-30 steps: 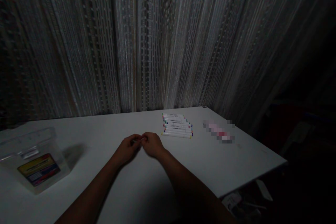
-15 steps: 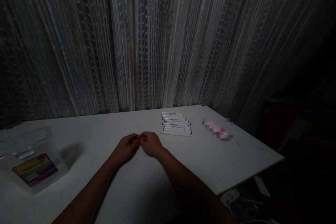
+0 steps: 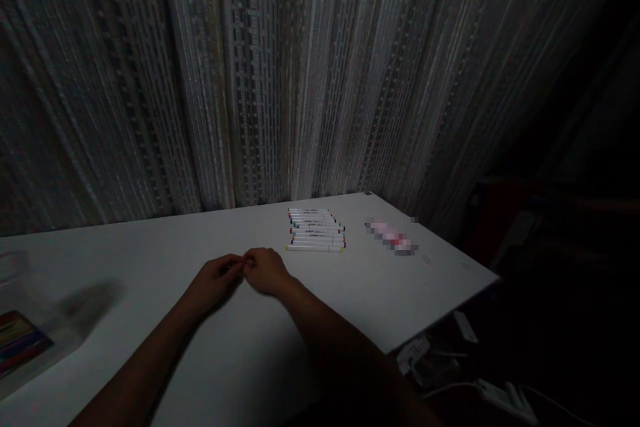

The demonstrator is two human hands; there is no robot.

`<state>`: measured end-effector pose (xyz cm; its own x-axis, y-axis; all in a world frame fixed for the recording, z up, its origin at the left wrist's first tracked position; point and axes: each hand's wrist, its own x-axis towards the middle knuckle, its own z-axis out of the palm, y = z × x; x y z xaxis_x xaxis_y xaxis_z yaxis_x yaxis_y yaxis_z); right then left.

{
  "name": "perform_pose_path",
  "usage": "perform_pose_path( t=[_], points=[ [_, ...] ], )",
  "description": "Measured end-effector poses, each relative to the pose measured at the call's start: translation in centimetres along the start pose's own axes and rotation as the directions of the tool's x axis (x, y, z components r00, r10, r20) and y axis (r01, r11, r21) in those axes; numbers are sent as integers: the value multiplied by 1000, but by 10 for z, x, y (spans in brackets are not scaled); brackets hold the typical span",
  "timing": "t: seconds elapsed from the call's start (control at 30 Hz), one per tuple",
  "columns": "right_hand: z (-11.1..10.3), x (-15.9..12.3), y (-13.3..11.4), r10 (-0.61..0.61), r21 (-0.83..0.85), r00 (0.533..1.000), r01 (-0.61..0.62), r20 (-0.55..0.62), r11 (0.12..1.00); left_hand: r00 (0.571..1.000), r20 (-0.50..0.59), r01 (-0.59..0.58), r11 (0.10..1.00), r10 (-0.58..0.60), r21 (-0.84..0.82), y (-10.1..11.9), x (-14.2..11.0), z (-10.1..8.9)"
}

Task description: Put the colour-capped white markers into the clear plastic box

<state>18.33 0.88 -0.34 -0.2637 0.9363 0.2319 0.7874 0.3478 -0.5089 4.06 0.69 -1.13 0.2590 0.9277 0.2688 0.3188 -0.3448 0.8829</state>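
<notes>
My left hand [image 3: 213,283] and my right hand [image 3: 266,271] meet fingertip to fingertip over the white table. Both sets of fingers are closed and curled in a pinch; anything between them is hidden or too small to make out. Just beyond and to the right of my right hand lies a row of white markers [image 3: 316,238] with coloured ends. They are side by side on the table, the nearest one having yellow ends.
At the left edge stands a clear plastic box [image 3: 55,340] with a colourful label, cut off by the frame. A blurred-out pinkish object [image 3: 389,235] lies right of the markers. A patterned curtain [image 3: 280,80] hangs behind the table [image 3: 150,240]. White cables [image 3: 450,385] show below its right edge.
The view has turned to the right, so the table, markers and box shift left in the picture. My hands stay joined in nearly the same pose.
</notes>
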Motion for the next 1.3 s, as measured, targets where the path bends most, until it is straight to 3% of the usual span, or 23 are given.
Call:
perform_pose_path(
  t=[0.57, 0.7, 0.87, 0.97, 1.1, 1.3],
  points=[
    [4, 1, -2, -45, -11, 999, 44, -29, 999, 998, -13, -58, 998, 58, -23, -6, 2, 2],
    [-10, 1, -1, -83, -51, 995, 81, -47, 995, 999, -15, -46, 999, 46, -3, -4, 1, 2],
    [-61, -2, 38, 13, -383, 996, -47, -92, 922, 1000, -7, -22, 999, 21, -29, -2, 0, 2],
    [-82, -9, 71, 119, -447, 986, -157, -113, 881, 999, -5, -33, 999, 33, -24, -4, 1, 1],
    [-81, -16, 95, 102, -468, 986, -151, -129, 871, 999, -4, -36, 999, 36, -24, -6, 2, 1],
    [-69, -15, 96, 74, -408, 980, -146, -186, 901, 1000, 17, -9, 999, 10, -31, -5, 0, 2]
  ],
)
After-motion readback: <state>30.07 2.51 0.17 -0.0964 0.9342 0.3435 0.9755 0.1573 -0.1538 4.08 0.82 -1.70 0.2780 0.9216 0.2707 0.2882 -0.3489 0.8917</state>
